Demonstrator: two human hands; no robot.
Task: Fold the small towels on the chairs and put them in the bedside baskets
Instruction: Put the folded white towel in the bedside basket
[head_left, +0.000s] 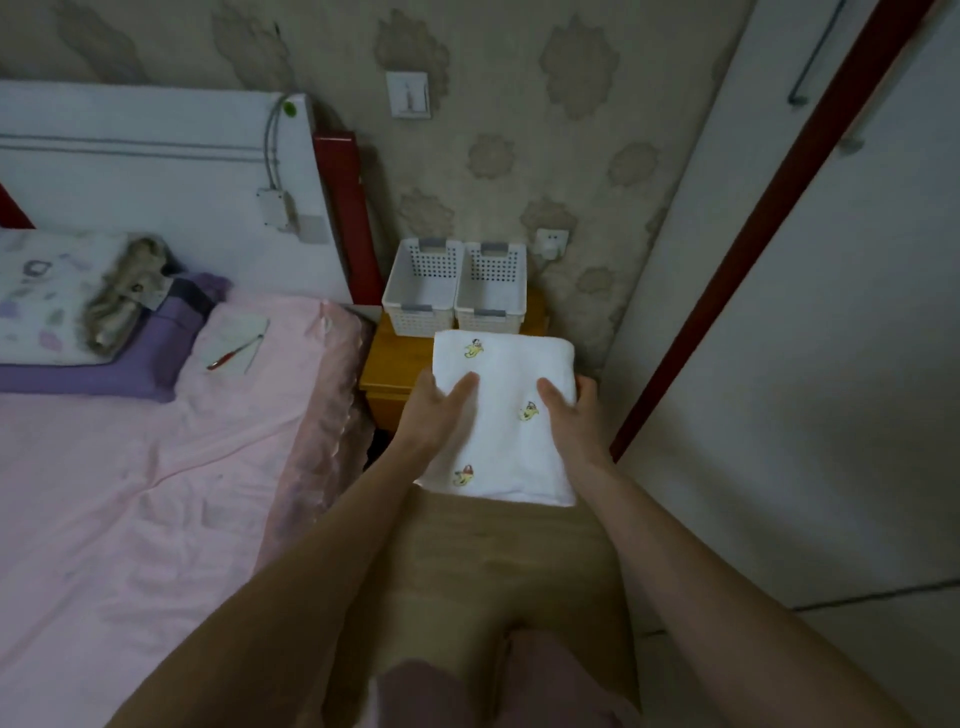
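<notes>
- Left hand (439, 410) and right hand (566, 413) pinch the folded towel (506, 415) by its sides.
- Towel looks wider than either basket (423, 291); it may snag and unfold.

I see an orange wooden bedside table (379, 371) at the centre of the frame, with two white perforated baskets (422, 288) (492, 291) standing on it side by side, touching. To its left, a bed (156, 467) under a pink sheet fills the lower left. On it lie a purple pillow (104, 371), a white paper (234, 338) and a red-handled tool (231, 354).
</notes>
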